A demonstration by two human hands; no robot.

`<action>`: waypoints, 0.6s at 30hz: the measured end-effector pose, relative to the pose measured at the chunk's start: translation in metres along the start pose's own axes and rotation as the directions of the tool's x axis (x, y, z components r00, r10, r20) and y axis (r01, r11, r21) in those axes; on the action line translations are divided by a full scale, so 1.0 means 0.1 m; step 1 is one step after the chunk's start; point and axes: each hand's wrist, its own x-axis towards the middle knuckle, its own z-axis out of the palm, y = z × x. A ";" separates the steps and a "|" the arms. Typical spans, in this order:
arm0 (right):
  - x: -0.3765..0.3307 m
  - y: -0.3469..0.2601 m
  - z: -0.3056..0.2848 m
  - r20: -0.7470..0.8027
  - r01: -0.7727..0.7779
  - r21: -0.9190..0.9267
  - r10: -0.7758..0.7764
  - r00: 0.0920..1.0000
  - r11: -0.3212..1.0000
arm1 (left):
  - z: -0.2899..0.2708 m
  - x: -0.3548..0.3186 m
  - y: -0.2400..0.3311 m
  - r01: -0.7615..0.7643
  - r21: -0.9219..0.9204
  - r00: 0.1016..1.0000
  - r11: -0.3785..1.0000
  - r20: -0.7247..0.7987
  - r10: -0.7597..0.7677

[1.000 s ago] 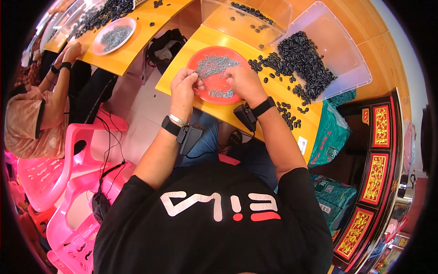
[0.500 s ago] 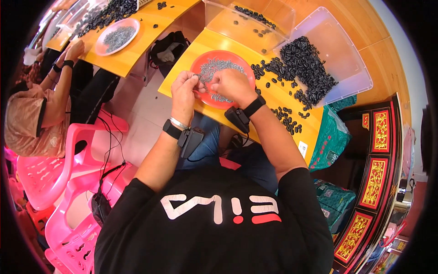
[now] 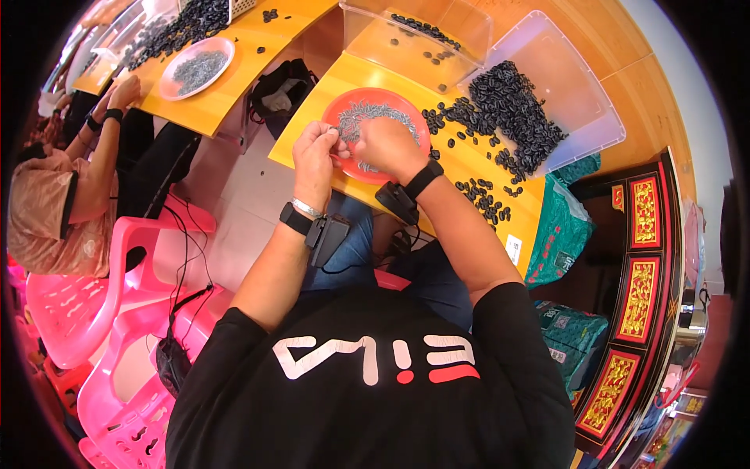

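An orange-red plate (image 3: 333, 102) near the table's edge holds many thin grey metal pieces (image 3: 361, 117) that look like screws. Over its left rim, my left hand (image 3: 315, 156) is closed, its thumb and fingertips pinching a small dark part that is mostly hidden. My right hand (image 3: 388, 145) is closed too and hovers over the plate, close to the left fingertips. Its fingers point away under the hand, so what they hold cannot be made out. Small black oval parts (image 3: 461, 117) lie loose on the yellow table (image 3: 375, 73) to the right of the plate.
A clear bin (image 3: 590, 102) tipped on its side spills a heap of black parts onto the table. Behind the plate stands another clear box (image 3: 418, 39). At left, a co-worker (image 3: 66, 203) sits at a second table with a pink plate (image 3: 198, 69). Pink chairs (image 3: 129, 266) are at left.
My right hand has shifted slightly, covering more of the grey pieces at the plate's near side. The left hand keeps its pinch. The whole view has moved a little.
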 end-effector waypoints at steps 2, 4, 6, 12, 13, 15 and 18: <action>-0.03 0.11 -0.08 -0.022 -0.029 0.167 0.033 0.999 0.985 | 0.02 -0.02 0.03 0.003 -0.003 1.000 1.000 0.011 -0.003; -0.09 0.23 -0.12 -0.039 -0.051 0.329 0.068 0.997 0.943 | 0.04 -0.03 0.01 0.006 -0.008 1.000 1.000 0.020 -0.006; -0.16 0.32 -0.11 0.076 -0.176 0.734 0.178 0.981 0.655 | 0.04 -0.04 -0.07 0.004 0.009 0.999 1.000 0.054 -0.005; -0.47 0.37 -0.21 0.161 -0.206 0.957 0.220 0.962 0.203 | 0.17 -0.15 -0.15 0.015 0.003 0.987 1.000 0.160 -0.015; -0.52 0.39 -0.22 0.162 -0.207 0.959 0.225 0.961 0.193 | 0.18 -0.17 -0.15 0.020 0.012 0.986 1.000 0.163 -0.022; -0.60 0.41 -0.23 0.151 -0.174 0.981 0.228 0.962 0.085 | 0.22 -0.20 -0.14 0.020 0.009 0.981 1.000 0.193 -0.021; -0.66 0.36 -0.29 0.142 -0.148 0.989 0.277 0.950 0.002 | 0.24 -0.22 -0.14 0.026 0.074 0.981 0.997 0.191 -0.040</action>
